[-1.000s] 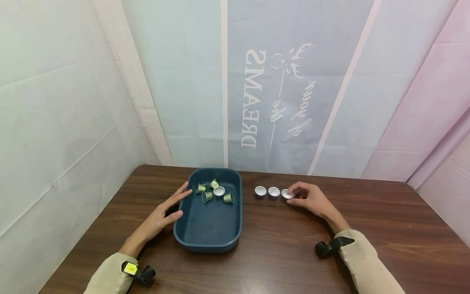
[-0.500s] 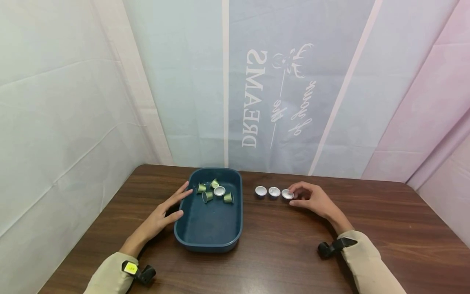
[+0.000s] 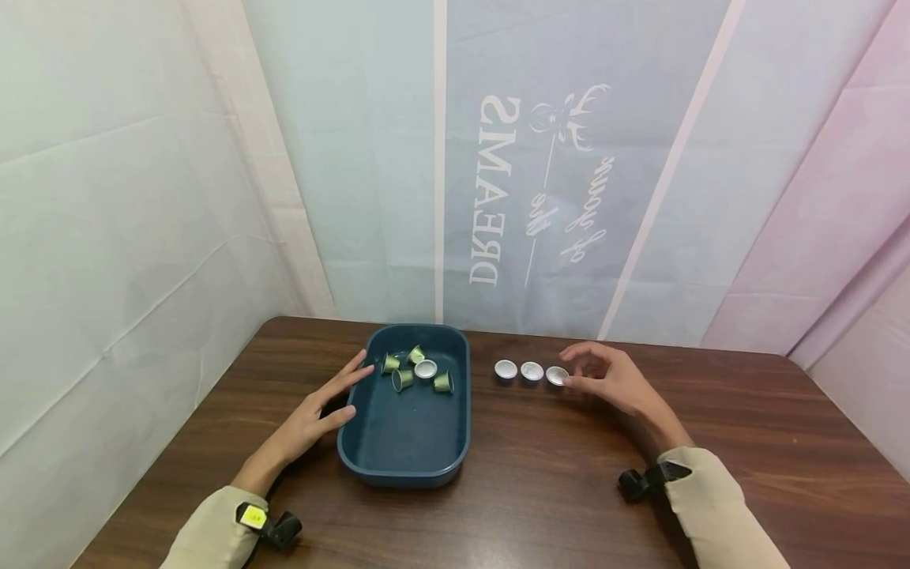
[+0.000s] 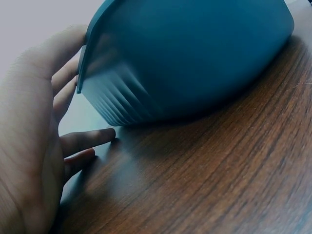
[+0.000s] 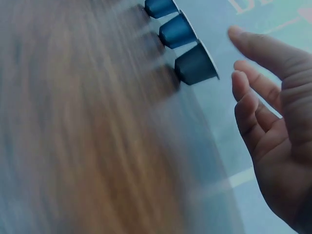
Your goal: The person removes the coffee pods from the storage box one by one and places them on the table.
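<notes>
Three coffee capsules stand in a row on the table, silver lids up: a left one (image 3: pixel 505 370), a middle one (image 3: pixel 532 371) and a right one (image 3: pixel 557 376). The right wrist view shows their blue bodies, the nearest capsule (image 5: pixel 196 65) being darker. Beside that end of the row is my right hand (image 3: pixel 613 381), thumb and fingers apart from each other and holding nothing. My left hand (image 3: pixel 310 419) rests with spread fingers along the left rim of a dark blue bin (image 3: pixel 405 476). Inside the bin lie several green capsules (image 3: pixel 444 383), and one capsule (image 3: pixel 425 369) shows its silver lid.
A dark wooden table (image 3: pixel 540 482) carries everything. Behind it hangs a pale printed curtain (image 3: pixel 370 197), with another pale sheet (image 3: pixel 128 237) along the left. Black camera mounts (image 3: pixel 643 480) sit on both sleeves.
My right hand has let go of the right-hand capsule, lifting slightly and drawing right. That capsule stays in the row. The left hand keeps its place at the bin.
</notes>
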{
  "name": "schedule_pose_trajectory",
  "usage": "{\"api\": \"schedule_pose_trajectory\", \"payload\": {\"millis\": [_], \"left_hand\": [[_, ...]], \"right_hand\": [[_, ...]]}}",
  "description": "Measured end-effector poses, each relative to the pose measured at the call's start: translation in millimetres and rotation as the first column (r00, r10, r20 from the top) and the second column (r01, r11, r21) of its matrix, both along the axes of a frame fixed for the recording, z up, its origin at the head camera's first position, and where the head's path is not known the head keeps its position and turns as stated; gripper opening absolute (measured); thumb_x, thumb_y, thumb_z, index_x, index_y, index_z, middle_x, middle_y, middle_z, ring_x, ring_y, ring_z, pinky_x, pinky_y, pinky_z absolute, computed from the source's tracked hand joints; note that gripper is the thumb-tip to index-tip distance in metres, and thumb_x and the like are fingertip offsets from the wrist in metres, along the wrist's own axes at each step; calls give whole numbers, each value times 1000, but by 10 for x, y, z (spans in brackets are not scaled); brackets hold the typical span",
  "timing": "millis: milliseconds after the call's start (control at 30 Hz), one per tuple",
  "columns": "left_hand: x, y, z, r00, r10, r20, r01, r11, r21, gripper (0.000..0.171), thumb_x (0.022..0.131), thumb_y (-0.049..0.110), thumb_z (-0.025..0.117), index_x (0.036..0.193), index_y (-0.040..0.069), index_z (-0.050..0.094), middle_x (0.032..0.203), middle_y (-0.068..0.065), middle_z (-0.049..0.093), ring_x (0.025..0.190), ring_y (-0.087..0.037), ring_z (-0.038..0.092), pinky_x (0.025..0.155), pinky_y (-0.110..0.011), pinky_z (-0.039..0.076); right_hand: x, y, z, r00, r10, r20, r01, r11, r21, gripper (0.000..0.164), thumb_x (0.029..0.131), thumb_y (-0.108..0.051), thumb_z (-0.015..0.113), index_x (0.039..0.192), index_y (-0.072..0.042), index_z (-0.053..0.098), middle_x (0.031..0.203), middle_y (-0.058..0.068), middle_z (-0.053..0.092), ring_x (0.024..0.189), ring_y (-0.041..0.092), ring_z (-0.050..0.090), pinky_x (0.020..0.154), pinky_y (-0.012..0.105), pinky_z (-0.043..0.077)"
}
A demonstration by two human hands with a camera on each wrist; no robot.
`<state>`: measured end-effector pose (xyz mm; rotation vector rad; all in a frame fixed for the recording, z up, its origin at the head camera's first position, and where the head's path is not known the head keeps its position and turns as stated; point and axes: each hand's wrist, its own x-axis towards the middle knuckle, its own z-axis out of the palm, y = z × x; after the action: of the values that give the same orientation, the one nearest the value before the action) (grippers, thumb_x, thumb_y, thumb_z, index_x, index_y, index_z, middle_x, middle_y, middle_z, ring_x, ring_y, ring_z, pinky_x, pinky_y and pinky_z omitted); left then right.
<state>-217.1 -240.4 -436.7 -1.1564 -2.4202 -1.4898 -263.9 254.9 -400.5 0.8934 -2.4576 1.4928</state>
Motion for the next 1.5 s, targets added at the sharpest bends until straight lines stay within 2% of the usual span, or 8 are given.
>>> {"api": "schedule_pose_trajectory", "payload": {"millis": [67, 233, 333, 533, 767, 1033, 1167, 1500], "left_hand": [[-1, -4, 6, 1000, 3, 2, -3, 1000, 0, 57, 96, 6, 51, 150, 11, 32, 160, -10, 8, 145, -25, 10, 99, -72, 15], [-1, -6, 18, 1000, 12, -1, -12, 1000, -6, 58, 95, 3, 51, 150, 10, 32, 159, -10, 9, 145, -27, 10, 100, -71, 16], [18, 13, 46, 1000, 20, 5, -20, 1000, -14, 59, 94, -1, 51, 150, 9, 32, 159, -12, 9, 144, -28, 10, 100, -71, 16], [83, 65, 158, 1000, 19, 18, -19, 1000, -2, 58, 93, -4, 51, 148, 2, 34, 157, -20, 10, 142, -39, 11, 99, -73, 15], [23, 26, 66, 999, 36, 5, -36, 999, -26, 60, 94, 1, 51, 150, 12, 33, 159, -12, 10, 144, -29, 11, 101, -71, 16], [-5, -1, 9, 999, 29, -14, -30, 999, -19, 58, 95, 5, 51, 150, 12, 33, 159, -9, 10, 144, -28, 11, 100, -72, 16], [1, 1, 7, 999, 37, -15, -37, 999, -23, 58, 95, 5, 51, 150, 13, 34, 159, -9, 11, 144, -28, 12, 99, -72, 16], [5, 4, 4, 999, 36, -1, -36, 999, -27, 60, 94, 2, 51, 150, 14, 33, 160, -7, 10, 145, -24, 11, 100, -71, 17]], "right_hand": [[59, -95, 118, 1000, -7, 5, 7, 1000, 6, 37, 77, 0, 79, 110, 2, 64, 86, 24, 63, 66, 25, 59, 54, 27, 47], [115, -317, 278, 999, 33, 16, -33, 999, 3, 39, 79, -2, 77, 115, 2, 62, 96, 24, 63, 74, 24, 61, 60, 29, 49], [90, -405, 278, 998, 56, 17, -56, 998, 0, 39, 79, -3, 77, 115, 0, 62, 92, 24, 63, 72, 26, 61, 57, 28, 48], [-49, -511, 196, 997, 74, 40, -74, 997, 13, 38, 82, -14, 77, 118, -11, 63, 82, 8, 63, 68, 26, 59, 54, 29, 45], [-116, -748, 265, 989, 148, 16, -148, 989, 19, 36, 82, -15, 77, 116, -18, 63, 84, 6, 64, 69, 22, 58, 54, 31, 45], [-48, -1066, 416, 979, 204, 13, -205, 979, 23, 36, 81, -5, 76, 115, -4, 63, 100, 8, 64, 77, 26, 61, 62, 32, 50], [47, -1215, 560, 965, 262, 20, -262, 965, 8, 35, 81, -1, 75, 113, 3, 62, 91, 16, 63, 73, 29, 60, 61, 35, 51], [110, -1500, 589, 928, 373, 14, -373, 926, 57, 31, 83, -3, 74, 112, -7, 63, 78, 11, 63, 69, 26, 61, 60, 37, 52]]}}
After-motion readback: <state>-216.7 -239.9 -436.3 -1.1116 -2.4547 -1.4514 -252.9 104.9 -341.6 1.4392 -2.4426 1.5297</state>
